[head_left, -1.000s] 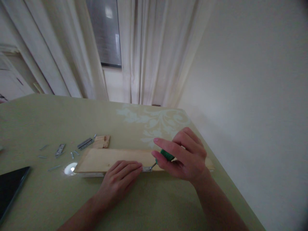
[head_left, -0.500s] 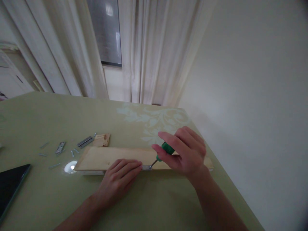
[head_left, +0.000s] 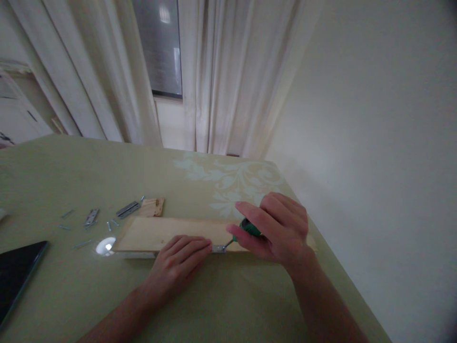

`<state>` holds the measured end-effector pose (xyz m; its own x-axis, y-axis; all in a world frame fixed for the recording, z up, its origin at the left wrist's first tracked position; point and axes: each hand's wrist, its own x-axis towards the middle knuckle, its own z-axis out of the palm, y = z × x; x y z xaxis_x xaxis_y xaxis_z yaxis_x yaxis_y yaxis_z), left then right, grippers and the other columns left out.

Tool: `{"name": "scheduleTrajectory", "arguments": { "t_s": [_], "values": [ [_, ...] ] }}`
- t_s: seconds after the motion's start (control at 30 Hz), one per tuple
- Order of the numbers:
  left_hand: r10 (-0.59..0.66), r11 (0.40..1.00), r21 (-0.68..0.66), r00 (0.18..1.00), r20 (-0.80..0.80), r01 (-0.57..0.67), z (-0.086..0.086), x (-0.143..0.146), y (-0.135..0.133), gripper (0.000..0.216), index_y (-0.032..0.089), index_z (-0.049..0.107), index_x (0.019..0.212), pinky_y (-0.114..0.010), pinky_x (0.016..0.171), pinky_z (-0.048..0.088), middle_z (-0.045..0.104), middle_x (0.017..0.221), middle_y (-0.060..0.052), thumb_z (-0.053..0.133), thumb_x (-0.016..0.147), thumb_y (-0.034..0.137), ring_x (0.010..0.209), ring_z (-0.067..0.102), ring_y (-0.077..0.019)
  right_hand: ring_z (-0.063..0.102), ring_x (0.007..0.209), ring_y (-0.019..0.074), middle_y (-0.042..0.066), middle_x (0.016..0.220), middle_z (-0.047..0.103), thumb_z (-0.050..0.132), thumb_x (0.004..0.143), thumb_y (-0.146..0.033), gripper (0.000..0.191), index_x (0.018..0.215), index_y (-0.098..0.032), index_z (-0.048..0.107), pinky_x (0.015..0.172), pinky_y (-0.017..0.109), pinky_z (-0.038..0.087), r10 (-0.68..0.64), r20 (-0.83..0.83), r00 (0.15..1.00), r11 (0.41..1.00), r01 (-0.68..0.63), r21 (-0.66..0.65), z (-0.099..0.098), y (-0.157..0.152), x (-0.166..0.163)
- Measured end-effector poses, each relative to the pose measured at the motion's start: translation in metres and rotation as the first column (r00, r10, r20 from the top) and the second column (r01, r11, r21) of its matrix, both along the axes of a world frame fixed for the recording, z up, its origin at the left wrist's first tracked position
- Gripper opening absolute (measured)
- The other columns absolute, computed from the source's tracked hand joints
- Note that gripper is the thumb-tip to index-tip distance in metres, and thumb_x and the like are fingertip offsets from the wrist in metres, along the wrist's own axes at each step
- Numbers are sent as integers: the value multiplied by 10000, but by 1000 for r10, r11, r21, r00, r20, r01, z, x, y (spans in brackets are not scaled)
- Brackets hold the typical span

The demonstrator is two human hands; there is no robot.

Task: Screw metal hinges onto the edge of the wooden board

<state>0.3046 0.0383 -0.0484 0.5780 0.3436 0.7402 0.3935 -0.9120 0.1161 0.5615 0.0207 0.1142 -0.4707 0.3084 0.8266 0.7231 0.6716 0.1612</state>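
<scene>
Green screwdriver (head_left: 249, 229) gripped by right hand (head_left: 278, 232); left hand (head_left: 177, 264) flat, pressing plank (head_left: 167, 234).

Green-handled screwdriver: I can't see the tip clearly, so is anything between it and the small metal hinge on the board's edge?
Nothing visible: the green-handled screwdriver reaches the small metal hinge directly; left hand lies beside it.

the right hand (head_left: 276, 233) has rotated about the green-handled screwdriver (head_left: 246, 231), index finger shifting from extended to curled and back out. the handle now sits lower than half a second ago, its tip unmoved at the metal hinge (head_left: 217, 248).
</scene>
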Motion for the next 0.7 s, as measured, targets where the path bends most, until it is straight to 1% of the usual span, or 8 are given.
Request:
{"name": "scheduleTrajectory", "arguments": {
  "t_s": [0.1,0.2,0.3,0.33,0.43,0.53,0.63,0.7],
  "values": [
    [-3,1000,0,1000,-3,3,1,0,0,233,154,754,1263,-350,952,539,826,1199,-97,583,1104,158,1091,737,-218,659,892,268,126,980,723,532,1035,-286,417,1361,-82,693,788,427,545,40,48,998,987,-32,-158,6,-4,-1],
    [-9,1000,0,1000,-20,9,1,0,1,246,148,742,1286,-356,963,533,822,1232,-96,571,1110,148,1119,734,-220,636,1313,282,174,1455,671,413,1039,-144,585,1619,-112,483,1082,469,537,207,-115,972,883,-236,-405,10,-6,-3],
    [-10,1000,-4,1000,-21,10,1,0,1,248,150,735,1305,-360,975,530,820,1247,-96,585,1107,153,1130,732,-223,698,1202,207,85,1351,740,516,1100,-158,523,1615,-246,513,1028,382,575,291,-285,913,756,-402,-517,5,0,-2],
    [-11,1000,-4,1000,-19,11,1,1,1,246,152,737,1301,-360,975,531,820,1246,-96,588,1105,149,1127,733,-223,718,1069,193,63,1212,766,595,1095,-197,462,1552,-265,589,933,350,596,286,-318,904,761,-416,-498,1,3,-1],
    [-11,1000,3,1000,-13,11,3,1,0,240,148,745,1280,-358,966,533,822,1229,-99,588,1099,136,1109,739,-221,616,750,176,9,826,661,788,1007,-310,249,1246,-240,780,708,319,557,194,-287,938,919,-276,-282,-7,9,0],
    [-8,1000,10,1000,-15,8,4,1,0,247,142,744,1286,-355,963,532,823,1222,-98,573,1108,143,1106,738,-215,675,899,239,79,960,713,699,1051,-431,349,1305,-200,765,830,406,594,142,-181,973,957,-181,-225,-2,5,1],
    [-9,1000,4,1000,-11,9,3,1,0,251,149,738,1298,-347,969,535,824,1227,-93,577,1106,141,1117,736,-212,633,1370,285,155,1481,666,430,1136,-285,483,1593,-196,557,1122,480,547,270,-210,940,819,-339,-462,10,-3,2],
    [-7,1000,1,1000,-6,7,3,1,0,251,158,737,1302,-348,969,542,825,1224,-94,589,1100,142,1116,740,-216,607,1430,238,121,1560,640,390,1129,-181,526,1645,-225,482,1166,439,525,331,-259,907,705,-421,-571,13,-5,3]
  ]
}}
